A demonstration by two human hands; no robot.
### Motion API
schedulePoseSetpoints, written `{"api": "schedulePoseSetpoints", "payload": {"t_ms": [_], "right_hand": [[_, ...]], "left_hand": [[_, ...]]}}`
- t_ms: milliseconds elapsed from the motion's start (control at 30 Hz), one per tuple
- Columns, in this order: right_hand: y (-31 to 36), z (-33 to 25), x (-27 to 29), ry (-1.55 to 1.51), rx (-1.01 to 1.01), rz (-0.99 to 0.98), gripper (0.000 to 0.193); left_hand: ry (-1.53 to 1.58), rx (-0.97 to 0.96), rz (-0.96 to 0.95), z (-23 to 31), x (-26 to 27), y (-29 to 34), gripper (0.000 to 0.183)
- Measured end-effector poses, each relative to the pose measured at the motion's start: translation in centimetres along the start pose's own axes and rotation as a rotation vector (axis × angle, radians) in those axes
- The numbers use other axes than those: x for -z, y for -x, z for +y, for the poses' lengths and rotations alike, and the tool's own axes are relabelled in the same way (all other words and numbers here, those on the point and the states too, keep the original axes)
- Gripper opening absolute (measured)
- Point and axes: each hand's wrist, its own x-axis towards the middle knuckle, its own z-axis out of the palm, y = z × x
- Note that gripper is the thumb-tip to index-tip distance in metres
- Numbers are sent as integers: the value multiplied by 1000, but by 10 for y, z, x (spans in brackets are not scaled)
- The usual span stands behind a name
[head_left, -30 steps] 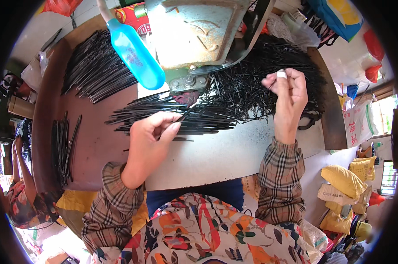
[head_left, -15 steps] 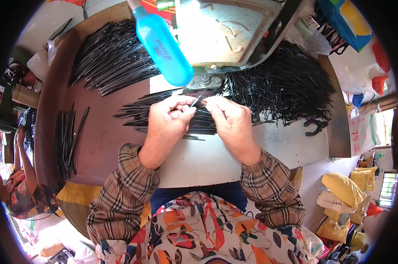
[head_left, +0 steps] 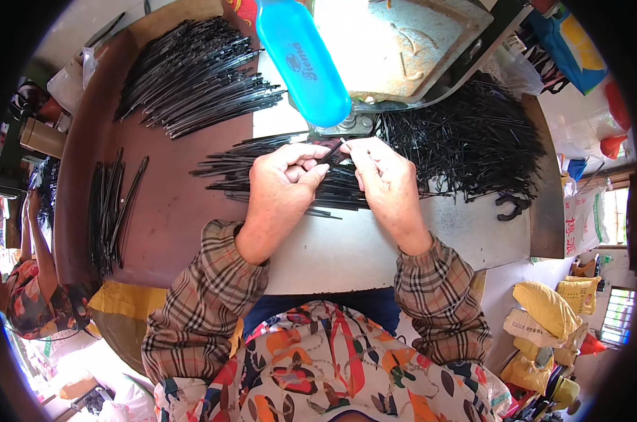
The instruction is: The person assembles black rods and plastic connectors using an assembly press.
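A short, thin black strip (head_left: 330, 152) slants between my hands, in front of the base of a metal machine (head_left: 403, 49). My left hand (head_left: 283, 186) is closed, pinching the strip's lower part between thumb and fingers. At its upper, pale end are the fingertips of my right hand (head_left: 389, 186), also pinched together. Below both hands lies a loose bundle of long black strips (head_left: 244, 167), partly hidden by the left hand. A tangled heap of black strips (head_left: 466, 137) spreads to the right of the right hand.
A neat pile of black strips (head_left: 192, 77) lies far left, and a smaller bunch (head_left: 107, 211) nearer. A blue plastic bottle (head_left: 304, 63) hangs over the work. A black forked tool (head_left: 512, 207) rests at right. Raised wooden edges (head_left: 548, 183) border the table. Another person's arm (head_left: 42, 246) shows left.
The view has shifted a little, so most things sit slightly elsewhere in it. Both hands stay close together at the strip, which now shows more plainly between the fingertips.
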Motion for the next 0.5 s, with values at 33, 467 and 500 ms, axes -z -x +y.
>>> {"api": "schedulePoseSetpoints", "payload": {"t_ms": [33,467,500], "right_hand": [[1,0,0,0,-3,-2,20],[2,-1,0,95,-7,11,14],[2,0,0,59,-7,13,14]], "left_hand": [[-44,-26,1,-1,1,-1,22],[38,22,53,0,-2,-1,22],[16,-5,59,-1,-2,-2,22]]}}
